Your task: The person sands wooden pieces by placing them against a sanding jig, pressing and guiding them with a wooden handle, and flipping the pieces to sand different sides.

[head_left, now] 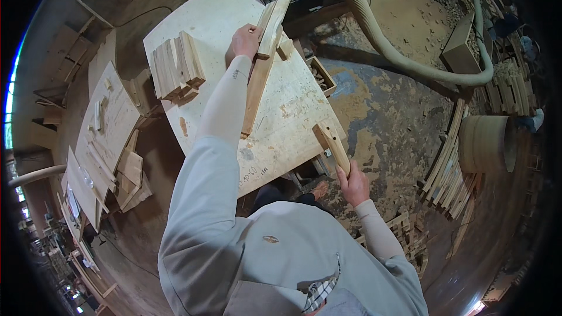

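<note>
Smooth wooden piece (pixel 335 149), matt wooden tabletop (pixel 219 26), matt cloth top (pixel 293 222)

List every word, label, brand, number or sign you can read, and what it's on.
Table: dark handwritten marks near its edge by the person; not copied out here.
Left sleeve: small dark print; too small to read.
Grey top: oval mark; any lettering is too small to read.
Elsewhere: nothing readable.
</note>
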`<act>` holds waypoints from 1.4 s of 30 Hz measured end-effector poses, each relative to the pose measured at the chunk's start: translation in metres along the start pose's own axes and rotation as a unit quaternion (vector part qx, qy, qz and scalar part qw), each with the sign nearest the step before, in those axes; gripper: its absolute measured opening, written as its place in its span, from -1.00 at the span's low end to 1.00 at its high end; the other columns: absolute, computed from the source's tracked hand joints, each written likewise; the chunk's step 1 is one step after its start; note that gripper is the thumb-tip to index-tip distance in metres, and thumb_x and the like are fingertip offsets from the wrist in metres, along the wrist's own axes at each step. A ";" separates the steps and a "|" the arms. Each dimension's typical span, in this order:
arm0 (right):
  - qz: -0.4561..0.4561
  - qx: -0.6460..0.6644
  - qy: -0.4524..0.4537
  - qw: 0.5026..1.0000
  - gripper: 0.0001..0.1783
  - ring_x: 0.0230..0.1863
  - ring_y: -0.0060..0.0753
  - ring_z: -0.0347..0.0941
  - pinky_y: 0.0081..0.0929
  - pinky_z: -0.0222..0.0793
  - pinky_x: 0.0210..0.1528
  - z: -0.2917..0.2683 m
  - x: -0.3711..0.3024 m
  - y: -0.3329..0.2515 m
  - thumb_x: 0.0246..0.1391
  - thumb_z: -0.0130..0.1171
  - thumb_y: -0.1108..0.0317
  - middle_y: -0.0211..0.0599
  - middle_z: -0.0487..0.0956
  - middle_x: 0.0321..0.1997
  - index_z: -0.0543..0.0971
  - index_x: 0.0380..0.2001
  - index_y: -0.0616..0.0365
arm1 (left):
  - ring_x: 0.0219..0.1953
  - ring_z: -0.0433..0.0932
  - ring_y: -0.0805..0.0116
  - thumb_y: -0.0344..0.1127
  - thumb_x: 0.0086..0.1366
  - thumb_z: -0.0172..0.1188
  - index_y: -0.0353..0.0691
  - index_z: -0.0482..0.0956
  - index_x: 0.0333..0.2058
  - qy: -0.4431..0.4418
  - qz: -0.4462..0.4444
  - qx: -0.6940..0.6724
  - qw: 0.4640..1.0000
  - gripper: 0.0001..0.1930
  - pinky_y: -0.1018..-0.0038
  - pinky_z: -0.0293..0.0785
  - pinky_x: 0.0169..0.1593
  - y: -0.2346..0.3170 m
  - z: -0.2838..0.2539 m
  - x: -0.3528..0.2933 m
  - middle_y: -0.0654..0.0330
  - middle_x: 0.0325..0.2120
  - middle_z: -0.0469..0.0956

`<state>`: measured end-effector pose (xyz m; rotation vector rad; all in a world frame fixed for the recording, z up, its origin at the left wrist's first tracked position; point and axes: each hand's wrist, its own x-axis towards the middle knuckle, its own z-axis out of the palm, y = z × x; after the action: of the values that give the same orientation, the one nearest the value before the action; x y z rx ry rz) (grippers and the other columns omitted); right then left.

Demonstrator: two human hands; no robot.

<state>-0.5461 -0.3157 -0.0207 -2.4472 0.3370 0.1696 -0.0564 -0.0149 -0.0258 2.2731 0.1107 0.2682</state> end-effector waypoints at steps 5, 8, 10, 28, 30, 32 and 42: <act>-0.001 -0.004 0.012 1.000 -0.52 -0.19 0.46 0.69 0.28 0.57 -0.17 0.013 0.002 0.010 0.53 0.22 -0.08 0.23 0.74 -0.25 0.54 0.13 0.11 | 0.02 0.79 -0.10 0.00 0.40 0.46 -0.13 0.89 -0.11 0.021 0.026 0.025 0.999 -0.67 0.07 0.66 0.16 0.001 -0.002 -0.002 -0.04 -0.11 0.85; -0.011 -0.001 0.028 1.000 -0.52 -0.19 0.47 0.69 0.28 0.56 -0.17 0.021 0.004 0.016 0.53 0.22 -0.08 0.22 0.74 -0.27 0.53 0.11 0.13 | 0.03 0.78 -0.11 0.02 0.41 0.45 -0.11 0.88 -0.11 0.022 0.025 0.024 0.999 -0.67 0.06 0.66 0.17 0.004 -0.003 -0.001 -0.05 -0.11 0.84; -0.037 0.009 0.050 0.998 -0.51 -0.19 0.46 0.69 0.28 0.56 -0.17 0.022 0.006 0.019 0.52 0.23 -0.11 0.22 0.74 -0.27 0.54 0.08 0.13 | 0.04 0.78 -0.11 0.03 0.41 0.45 -0.11 0.88 -0.10 0.028 0.026 0.027 0.999 -0.66 0.06 0.66 0.17 0.004 -0.002 -0.001 -0.04 -0.10 0.84; 0.004 0.015 0.042 0.999 -0.51 -0.15 0.41 0.71 0.23 0.57 -0.13 0.011 -0.001 0.009 0.50 0.23 -0.14 0.17 0.75 -0.25 0.57 0.08 0.08 | 0.13 0.76 -0.15 0.11 0.49 0.34 -0.04 0.84 0.15 0.000 0.005 0.070 0.998 -0.54 0.06 0.64 0.23 0.003 -0.002 -0.013 -0.10 0.03 0.81; 0.008 0.010 0.040 0.999 -0.51 -0.16 0.41 0.70 0.23 0.57 -0.13 0.008 -0.001 0.008 0.49 0.23 -0.14 0.17 0.75 -0.25 0.57 0.07 0.08 | 0.16 0.70 -0.20 0.03 0.45 0.38 0.02 0.82 0.18 0.008 0.003 0.048 0.999 -0.57 0.01 0.61 0.27 0.002 0.002 -0.017 -0.16 0.07 0.70; 0.007 0.012 0.032 0.999 -0.52 -0.16 0.41 0.70 0.23 0.57 -0.15 0.005 0.000 0.002 0.50 0.23 -0.14 0.18 0.75 -0.25 0.57 0.04 0.09 | 0.16 0.69 -0.19 0.00 0.43 0.39 0.02 0.81 0.19 0.016 0.024 0.026 0.999 -0.57 0.03 0.60 0.28 -0.010 -0.005 -0.014 -0.16 0.05 0.70; 0.027 0.036 0.011 0.999 -0.50 -0.17 0.45 0.70 0.26 0.56 -0.17 -0.019 -0.003 -0.021 0.48 0.24 -0.16 0.20 0.74 -0.28 0.58 0.03 0.08 | 0.15 0.62 -0.15 -0.31 0.42 0.37 -0.24 0.76 0.14 0.051 0.200 0.104 0.973 -0.64 0.05 0.56 0.24 -0.014 -0.036 -0.024 -0.11 0.02 0.63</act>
<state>-0.5426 -0.3115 0.0072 -2.3718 0.4128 0.1527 -0.0882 0.0165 -0.0174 2.4773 -0.2825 0.6084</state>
